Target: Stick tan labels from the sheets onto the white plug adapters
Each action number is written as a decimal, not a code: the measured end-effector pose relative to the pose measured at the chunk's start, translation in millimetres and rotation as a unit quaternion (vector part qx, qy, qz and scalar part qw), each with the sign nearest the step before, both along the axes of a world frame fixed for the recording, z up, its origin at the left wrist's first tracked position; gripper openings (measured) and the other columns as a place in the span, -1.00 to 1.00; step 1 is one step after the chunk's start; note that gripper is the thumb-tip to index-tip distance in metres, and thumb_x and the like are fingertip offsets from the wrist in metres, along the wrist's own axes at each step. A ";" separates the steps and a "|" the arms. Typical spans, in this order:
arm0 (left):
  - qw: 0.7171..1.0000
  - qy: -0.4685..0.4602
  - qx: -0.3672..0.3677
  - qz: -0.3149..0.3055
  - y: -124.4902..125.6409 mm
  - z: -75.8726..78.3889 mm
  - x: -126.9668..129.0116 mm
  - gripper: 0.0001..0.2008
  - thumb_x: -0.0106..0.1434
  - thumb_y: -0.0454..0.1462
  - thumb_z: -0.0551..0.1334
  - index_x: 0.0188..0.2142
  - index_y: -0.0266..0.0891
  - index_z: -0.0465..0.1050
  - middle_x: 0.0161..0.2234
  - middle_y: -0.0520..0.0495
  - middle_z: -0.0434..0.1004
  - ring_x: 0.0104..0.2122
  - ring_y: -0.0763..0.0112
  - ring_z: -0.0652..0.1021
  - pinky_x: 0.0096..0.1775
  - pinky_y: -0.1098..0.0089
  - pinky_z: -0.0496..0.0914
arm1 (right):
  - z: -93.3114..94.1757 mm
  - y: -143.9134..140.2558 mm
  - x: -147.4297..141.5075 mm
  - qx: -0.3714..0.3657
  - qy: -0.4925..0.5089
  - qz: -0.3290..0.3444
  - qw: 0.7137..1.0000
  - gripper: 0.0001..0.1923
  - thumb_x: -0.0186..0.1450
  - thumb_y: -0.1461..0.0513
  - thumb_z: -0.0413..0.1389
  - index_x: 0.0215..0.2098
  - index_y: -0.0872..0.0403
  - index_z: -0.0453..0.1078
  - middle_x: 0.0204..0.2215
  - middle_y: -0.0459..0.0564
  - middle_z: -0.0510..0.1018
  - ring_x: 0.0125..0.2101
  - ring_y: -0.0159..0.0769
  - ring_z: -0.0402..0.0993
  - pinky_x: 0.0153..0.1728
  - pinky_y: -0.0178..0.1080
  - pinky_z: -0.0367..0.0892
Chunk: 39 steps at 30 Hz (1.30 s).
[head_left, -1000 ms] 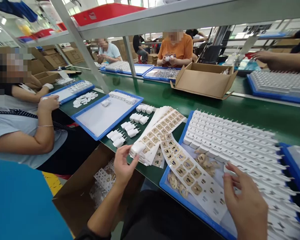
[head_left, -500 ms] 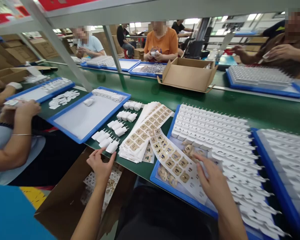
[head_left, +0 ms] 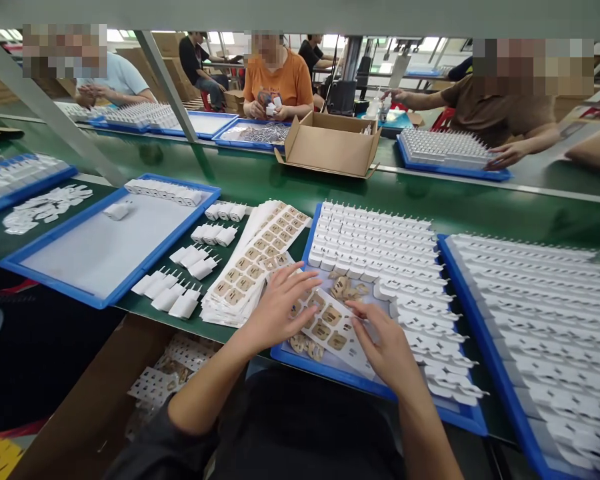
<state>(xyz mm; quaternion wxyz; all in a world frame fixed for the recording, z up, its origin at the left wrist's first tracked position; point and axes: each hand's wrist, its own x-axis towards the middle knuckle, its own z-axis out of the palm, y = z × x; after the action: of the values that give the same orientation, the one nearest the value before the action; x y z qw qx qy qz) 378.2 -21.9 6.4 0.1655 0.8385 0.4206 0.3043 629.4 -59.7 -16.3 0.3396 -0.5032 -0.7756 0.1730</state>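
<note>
My left hand (head_left: 283,307) is spread over a white sheet of tan stickers (head_left: 325,320), its fingertips at the sheet's upper left part. My right hand (head_left: 387,343) is at the sheet's right side, thumb and forefinger slightly apart, with nothing visible between them. The sheet lies across a blue-rimmed tray (head_left: 330,375) filled with rows of white plug adapters (head_left: 375,233). Loose tan pieces (head_left: 347,288) lie in the tray beside the sheet. To the left is a fanned stack of sticker sheets (head_left: 243,267), next to several loose white adapters (head_left: 175,293).
A second full tray (head_left: 500,347) stands at the right. A blue-rimmed tray (head_left: 100,247) at the left holds a row of adapters and a single one. Below the bench edge is a carton (head_left: 95,393) with used sheets. An open cardboard box (head_left: 330,147) and co-workers are across the bench.
My left hand has moved right, from the loose adapters to the sticker sheet. My right hand stays near the sheet. The view has turned to the right.
</note>
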 end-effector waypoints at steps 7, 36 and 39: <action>0.970 0.087 -0.185 -0.133 43.3 14.5 31.5 -0.78 0.34 -0.30 0.24 -0.04 -0.15 0.55 -0.02 -0.09 0.66 0.09 0.09 0.54 0.30 -0.05 0.12 | 0.1 -3.6 1.9 0.041 -0.002 -0.002 0.999 -0.72 0.48 0.33 0.01 0.10 -0.03 0.39 -0.16 0.05 0.57 -0.15 -0.15 0.56 -0.16 -0.13 0.50; 0.984 0.153 -0.023 -0.088 51.8 1.7 101.3 -0.58 0.33 -0.23 0.27 0.16 -0.21 0.37 0.08 -0.27 0.47 0.09 -0.02 0.45 0.09 0.04 0.36 | 2.5 -32.8 16.8 0.085 0.196 -0.058 0.975 -0.86 0.36 0.36 0.16 -0.21 -0.02 0.47 -0.29 0.00 0.56 -0.23 -0.16 0.54 -0.20 -0.11 0.45; 0.978 0.184 0.028 -0.098 55.0 0.4 138.6 -0.54 0.28 -0.20 0.34 0.13 -0.28 0.37 0.12 -0.36 0.40 0.11 -0.08 0.40 0.04 0.05 0.37 | -0.7 -34.0 15.3 0.089 0.196 -0.071 0.974 -0.89 0.38 0.33 0.14 -0.22 -0.02 0.46 -0.32 0.01 0.57 -0.25 -0.15 0.55 -0.23 -0.09 0.46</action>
<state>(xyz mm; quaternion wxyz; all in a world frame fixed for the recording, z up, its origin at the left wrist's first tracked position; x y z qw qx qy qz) 516.8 33.2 6.8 0.0912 0.9217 0.3506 0.1386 644.7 -93.7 -17.0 0.5402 -0.4810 -0.6683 0.1736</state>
